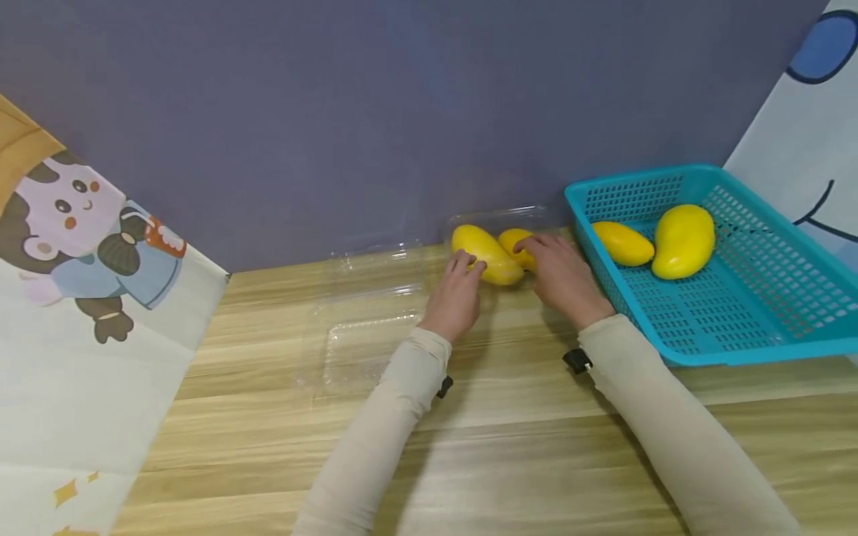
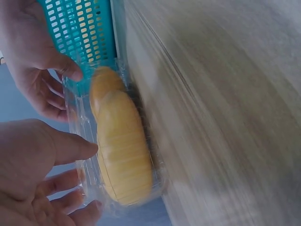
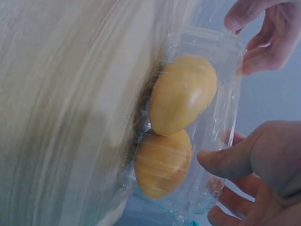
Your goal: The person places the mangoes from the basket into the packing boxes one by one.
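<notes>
Two yellow mangoes, a larger one [image 1: 492, 260] and a smaller one [image 3: 162, 165], lie end to end in a clear plastic clamshell box [image 3: 225, 103] by the back wall. Both wrist views show them through the clear plastic. My left hand [image 1: 454, 294] grips the box's left part, thumb on the near side and fingers around its edge. At the other end my right hand [image 1: 559, 275] holds the same edge between thumb and fingers, close to the smaller mango. Whether the lid is fully down cannot be told.
Another clear plastic clamshell box [image 1: 328, 350] lies spread open to the left on the wooden table [image 1: 523, 461]. A teal basket [image 1: 704, 339] stands at the right, with two mangoes in it, an oval one [image 1: 623, 243] and a larger one [image 1: 684, 242]. Behind is a grey-blue wall [image 1: 375, 119].
</notes>
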Available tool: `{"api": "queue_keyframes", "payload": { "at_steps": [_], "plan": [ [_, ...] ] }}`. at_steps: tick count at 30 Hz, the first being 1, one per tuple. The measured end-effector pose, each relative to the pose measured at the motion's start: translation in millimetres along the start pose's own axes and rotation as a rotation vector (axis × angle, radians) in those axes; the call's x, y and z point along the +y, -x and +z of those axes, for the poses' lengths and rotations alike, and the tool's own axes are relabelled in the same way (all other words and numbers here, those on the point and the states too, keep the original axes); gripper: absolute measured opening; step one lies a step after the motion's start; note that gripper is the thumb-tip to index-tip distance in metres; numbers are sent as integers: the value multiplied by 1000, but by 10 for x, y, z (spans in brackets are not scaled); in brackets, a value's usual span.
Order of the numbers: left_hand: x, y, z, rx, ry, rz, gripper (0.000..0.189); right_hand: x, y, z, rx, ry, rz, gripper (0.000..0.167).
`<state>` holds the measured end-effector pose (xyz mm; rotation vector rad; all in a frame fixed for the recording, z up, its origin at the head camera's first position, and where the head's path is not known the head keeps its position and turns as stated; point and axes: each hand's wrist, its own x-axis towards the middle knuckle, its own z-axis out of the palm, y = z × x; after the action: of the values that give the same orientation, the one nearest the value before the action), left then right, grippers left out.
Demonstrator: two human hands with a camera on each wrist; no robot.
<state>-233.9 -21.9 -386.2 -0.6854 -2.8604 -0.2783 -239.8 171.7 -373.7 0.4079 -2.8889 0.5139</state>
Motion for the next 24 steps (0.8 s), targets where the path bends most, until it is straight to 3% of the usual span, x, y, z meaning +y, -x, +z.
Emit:
{"api": "queue_keyframes", "payload": {
  "at_steps": [24],
  "plan": [
    [-5,-20,-36,-78,-3,-24,53,24,-62,44,-11,27,13,58]
  ]
}}
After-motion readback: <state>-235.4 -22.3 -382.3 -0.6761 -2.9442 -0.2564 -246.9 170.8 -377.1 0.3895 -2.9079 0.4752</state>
